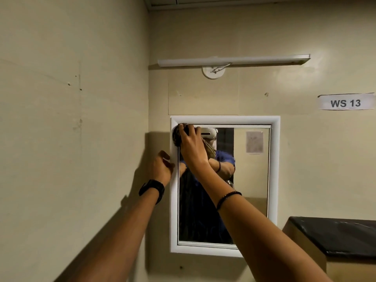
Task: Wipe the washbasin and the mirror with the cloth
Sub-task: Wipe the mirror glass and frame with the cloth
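- The left hand (pixel 160 166) rests on the left side of the mirror (pixel 252 180) frame, fingers curled against its edge, probably to steady it.
- The right hand (pixel 191 145) presses the dark cloth (pixel 176 137) on the top left corner of the glass, fingers spread over it to push flat.
- The washbasin is not in view.

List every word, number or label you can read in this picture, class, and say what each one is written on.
"WS 13": dark print on a white paper label stuck to the wall, up and to the right of the mirror.
Smaller print under "WS 13" on the same label: too small to read.
Paper sheet seen reflected in the mirror: too faint and blurred to read.
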